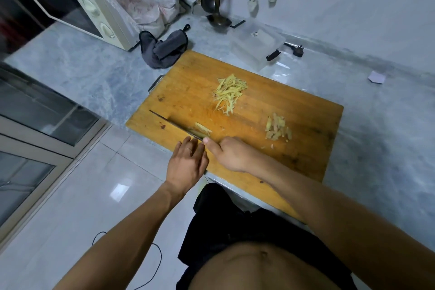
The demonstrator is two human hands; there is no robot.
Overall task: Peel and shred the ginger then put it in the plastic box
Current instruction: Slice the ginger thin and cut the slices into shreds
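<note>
Knife [174, 126] is gripped in the right hand [229, 155] at the cutting board's [306, 129] near-left edge, on a small ginger piece [203, 130] — left hand [188, 167] lies flat, fingers straight beside the blade. Two piles are counted on the board: ginger shreds [229, 92] mid-board, peel scraps [277, 128] to the right, bare wood between them. One plastic box [255, 48] sits beyond the far edge — grey cloth [163, 50] and microwave [94, 7] at far left.

Dim, bluish cast, soft, fisheye edges
</note>
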